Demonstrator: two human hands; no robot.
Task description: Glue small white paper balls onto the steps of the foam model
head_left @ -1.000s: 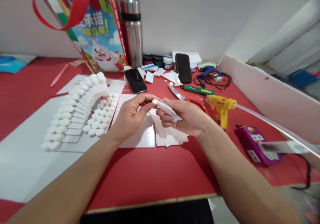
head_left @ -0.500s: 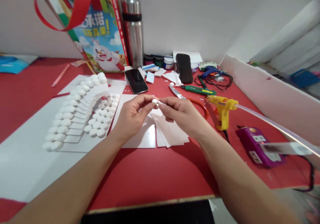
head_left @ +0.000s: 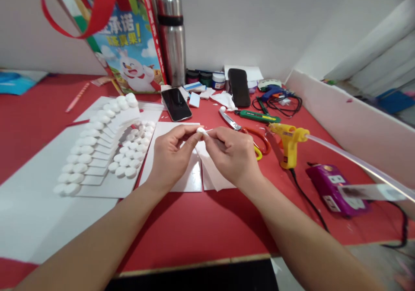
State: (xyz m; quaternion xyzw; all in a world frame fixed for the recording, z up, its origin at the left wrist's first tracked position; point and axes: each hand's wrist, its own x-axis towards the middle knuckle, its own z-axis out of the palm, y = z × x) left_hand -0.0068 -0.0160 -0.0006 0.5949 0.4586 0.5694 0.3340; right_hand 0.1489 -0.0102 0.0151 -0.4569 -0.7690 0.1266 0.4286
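Observation:
Between the fingertips of both hands is a small white round piece (head_left: 201, 130), apparently wrapped in paper or tissue. My left hand (head_left: 171, 155) pinches it from the left with thumb and forefinger. From the other side, my right hand (head_left: 231, 155) is closed on its edge, fingers curled. Below them lie a white board (head_left: 181, 180) and some loose white paper sheets (head_left: 215, 176). To the left, white discs (head_left: 84, 158) line a curved stepped form made of white strips, and a cluster of similar white discs (head_left: 129, 154) sits beside it.
Scissors (head_left: 259, 140), a green cutter (head_left: 257, 116) and a yellow glue gun (head_left: 288, 146) lie at right, near a purple box (head_left: 335, 189). Two phones (head_left: 177, 104), paint jars (head_left: 205, 80), a steel flask (head_left: 172, 44) and a gift bag (head_left: 129, 44) stand or lie behind.
My right hand has turned and its fingers have curled in more around the white piece, uncovering more of the scissors' handles. My left hand still pinches it in about the same place.

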